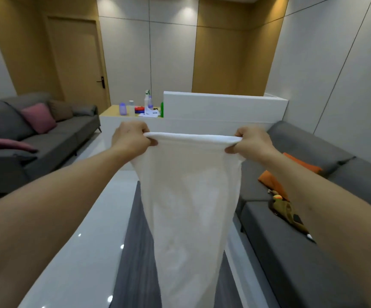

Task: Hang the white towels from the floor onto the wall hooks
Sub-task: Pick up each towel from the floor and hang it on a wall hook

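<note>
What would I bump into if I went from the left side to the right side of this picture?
Grey sofa with its pink cushion → left hand → white towel held up between the hands → right hand → orange cushion → other grey sofa.

Both forearms are bare from the frame's lower corners up to the wrists, with no sleeve edge showing on either side. The left hand (pixel 131 138) and the right hand (pixel 252 142) carry no gloves, rings, watches or bands (at least on the backs and knuckles, which are the parts facing the camera). The fingernails that show on the thumbs look short and unpainted.
</note>
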